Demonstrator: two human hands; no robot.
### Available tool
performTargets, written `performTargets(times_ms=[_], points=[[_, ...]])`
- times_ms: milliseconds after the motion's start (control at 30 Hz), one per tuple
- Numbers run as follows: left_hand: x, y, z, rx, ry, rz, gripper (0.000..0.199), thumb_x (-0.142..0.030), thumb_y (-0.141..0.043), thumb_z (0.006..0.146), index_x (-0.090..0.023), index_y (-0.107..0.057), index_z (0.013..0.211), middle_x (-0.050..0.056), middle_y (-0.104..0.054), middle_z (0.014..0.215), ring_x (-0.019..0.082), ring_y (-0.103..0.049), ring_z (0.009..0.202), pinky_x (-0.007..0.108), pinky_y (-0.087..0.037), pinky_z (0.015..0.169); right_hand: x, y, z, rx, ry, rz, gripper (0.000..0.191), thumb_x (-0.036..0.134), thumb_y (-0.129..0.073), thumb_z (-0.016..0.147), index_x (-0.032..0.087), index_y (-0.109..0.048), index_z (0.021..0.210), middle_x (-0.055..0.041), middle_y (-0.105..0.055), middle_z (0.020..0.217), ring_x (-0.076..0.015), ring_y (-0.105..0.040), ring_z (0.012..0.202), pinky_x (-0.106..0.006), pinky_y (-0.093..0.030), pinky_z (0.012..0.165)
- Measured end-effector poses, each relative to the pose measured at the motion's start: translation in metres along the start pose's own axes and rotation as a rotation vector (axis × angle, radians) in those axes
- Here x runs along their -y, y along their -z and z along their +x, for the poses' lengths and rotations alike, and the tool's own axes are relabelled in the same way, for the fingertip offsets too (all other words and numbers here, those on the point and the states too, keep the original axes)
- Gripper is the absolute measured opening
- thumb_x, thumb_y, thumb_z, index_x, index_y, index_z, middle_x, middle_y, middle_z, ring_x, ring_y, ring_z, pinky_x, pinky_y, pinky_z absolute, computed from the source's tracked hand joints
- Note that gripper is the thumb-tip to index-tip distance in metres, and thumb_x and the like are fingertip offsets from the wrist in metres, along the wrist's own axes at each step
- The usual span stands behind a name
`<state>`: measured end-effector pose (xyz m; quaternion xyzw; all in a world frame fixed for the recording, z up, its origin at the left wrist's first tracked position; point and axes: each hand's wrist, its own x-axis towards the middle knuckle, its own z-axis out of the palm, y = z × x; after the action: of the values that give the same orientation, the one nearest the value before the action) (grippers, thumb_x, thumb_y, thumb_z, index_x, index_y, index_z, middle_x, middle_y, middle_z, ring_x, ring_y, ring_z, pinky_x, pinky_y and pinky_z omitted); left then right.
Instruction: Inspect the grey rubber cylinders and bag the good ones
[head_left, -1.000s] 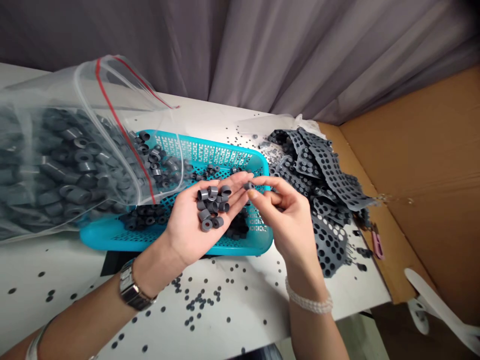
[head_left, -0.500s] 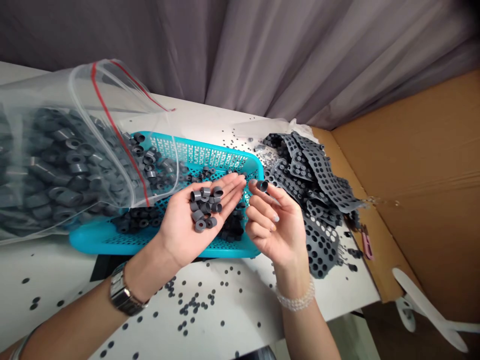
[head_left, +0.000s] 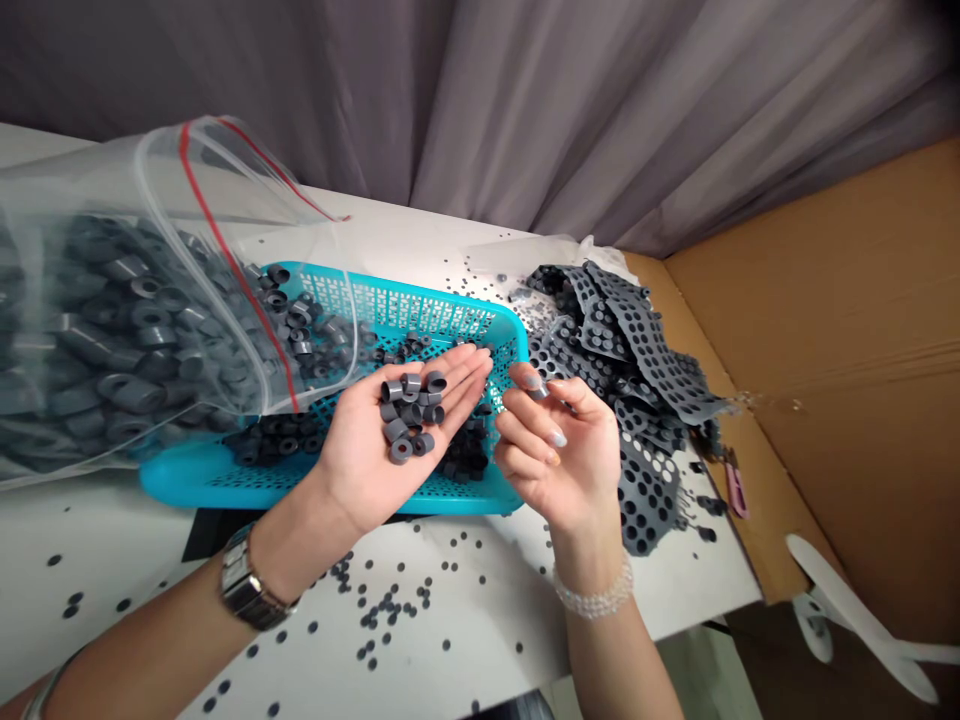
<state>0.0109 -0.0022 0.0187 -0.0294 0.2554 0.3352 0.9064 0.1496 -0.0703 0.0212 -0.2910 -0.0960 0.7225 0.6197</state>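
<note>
My left hand (head_left: pixel 390 440) lies palm up with its fingers stretched out, bearing a small heap of short grey tube-like caps (head_left: pixel 410 412). Several of them show a hole in the end. Just to its right, my right hand (head_left: pixel 559 440) pinches with thumb and forefinger, the other fingers curled in. A bit of a grey cap (head_left: pixel 539 392) shows between the fingertips; most of it is hidden. Under both hands stands a turquoise plastic basket (head_left: pixel 330 506) with more grey caps inside. A clear zip bag (head_left: pixel 67 180) full of the same caps leans over the basket's left part.
Dark perforated rubber sheets (head_left: pixel 645 350) are piled right of the basket. Pink-handled snips (head_left: pixel 736 487) lie by the cardboard wall (head_left: pixel 832 350). Small dark discs (head_left: pixel 390 608) are scattered over the white table (head_left: pixel 450 675). A grey curtain (head_left: pixel 487 110) hangs behind.
My right hand has shifted slightly right and down, and its fingertips now cover most of the cap that showed plainly before. The left hand and its heap have hardly moved.
</note>
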Motion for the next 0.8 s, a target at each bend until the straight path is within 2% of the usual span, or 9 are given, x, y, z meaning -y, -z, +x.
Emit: performTargets(times_ms=[100,200,267,333,400,500,567,667,800], points=[[0.0,0.001,0.0,0.034,-0.007,0.011,0.054,-0.012,-0.042,0.084,0.0,-0.043,0.137,0.023,-0.059,0.13,0.028,-0.055,0.123,0.034,-0.05,0.1,0.001,-0.003,0.0,-0.003,0.038,-0.082,0.032,0.034,-0.045,0.085,0.018,-0.047,0.057,0.0047,-0.035,0.051,-0.0068,-0.025,0.042,-0.016,-0.017,0.034],[0.0,0.003,-0.001,0.073,-0.008,0.033,0.054,-0.012,-0.042,0.084,0.0,-0.043,0.137,0.023,-0.059,0.13,0.027,-0.055,0.123,0.034,-0.048,0.102,0.001,-0.005,0.002,-0.093,0.153,-0.254,0.044,0.037,-0.048,0.089,0.016,-0.047,0.05,0.0008,-0.046,0.058,-0.0059,-0.033,0.043,-0.017,-0.017,0.035],[0.0,0.003,-0.001,0.089,-0.009,0.045,0.055,-0.013,-0.042,0.084,-0.001,-0.042,0.138,0.022,-0.06,0.13,0.026,-0.056,0.122,0.034,-0.047,0.103,-0.001,-0.005,0.003,-0.167,0.257,-0.419,0.03,0.033,-0.052,0.089,0.017,-0.062,0.066,0.0019,-0.05,0.061,-0.0048,-0.031,0.041,-0.019,-0.016,0.035],[0.001,0.003,0.0,0.088,0.0,0.056,0.056,-0.013,-0.043,0.084,-0.002,-0.042,0.138,0.021,-0.062,0.128,0.025,-0.058,0.12,0.034,-0.047,0.102,-0.004,-0.004,0.003,-0.218,0.33,-0.583,0.015,0.029,-0.056,0.088,0.022,-0.068,0.096,0.0052,-0.046,0.059,-0.0049,-0.026,0.041,-0.019,-0.016,0.037],[0.002,0.003,0.001,0.073,0.024,0.056,0.054,-0.013,-0.043,0.084,-0.002,-0.044,0.137,0.02,-0.066,0.121,0.024,-0.061,0.116,0.033,-0.049,0.101,-0.008,-0.004,0.004,-0.255,0.38,-0.756,0.024,0.029,-0.057,0.089,0.025,-0.065,0.111,0.0071,-0.039,0.055,-0.0067,-0.024,0.043,-0.021,-0.018,0.039],[0.003,0.004,0.004,0.034,0.045,0.033,0.049,-0.009,-0.041,0.084,-0.003,-0.05,0.132,0.015,-0.073,0.101,0.021,-0.07,0.097,0.032,-0.053,0.094,-0.014,-0.005,0.005,-0.332,0.475,-1.063,0.02,0.032,-0.06,0.087,0.023,-0.071,0.101,0.0062,-0.036,0.054,-0.0087,-0.026,0.049,-0.023,-0.024,0.045],[0.004,0.005,0.005,0.028,0.066,0.041,0.047,-0.007,-0.039,0.085,-0.003,-0.053,0.13,0.013,-0.073,0.096,0.019,-0.071,0.089,0.03,-0.055,0.089,-0.018,-0.006,0.005,-0.395,0.533,-1.223,0.017,0.033,-0.064,0.084,0.02,-0.072,0.091,0.0067,-0.032,0.053,-0.0087,-0.026,0.051,-0.024,-0.026,0.048],[0.004,0.006,0.006,0.029,0.094,0.095,0.047,-0.008,-0.04,0.086,-0.002,-0.052,0.13,0.015,-0.072,0.105,0.019,-0.07,0.093,0.029,-0.056,0.088,-0.021,-0.007,0.007,-0.449,0.543,-1.327,0.015,0.032,-0.067,0.081,0.018,-0.07,0.082,0.0085,-0.024,0.051,-0.0078,-0.023,0.05,-0.024,-0.026,0.05],[0.003,0.006,0.004,0.027,0.087,0.108,0.05,-0.008,-0.044,0.083,0.001,-0.049,0.132,0.017,-0.069,0.115,0.021,-0.067,0.104,0.03,-0.051,0.097,-0.019,-0.005,0.008,-0.424,0.488,-1.263,0.011,0.026,-0.067,0.08,0.016,-0.071,0.078,0.0084,-0.029,0.05,-0.0066,-0.025,0.049,-0.023,-0.025,0.048]])
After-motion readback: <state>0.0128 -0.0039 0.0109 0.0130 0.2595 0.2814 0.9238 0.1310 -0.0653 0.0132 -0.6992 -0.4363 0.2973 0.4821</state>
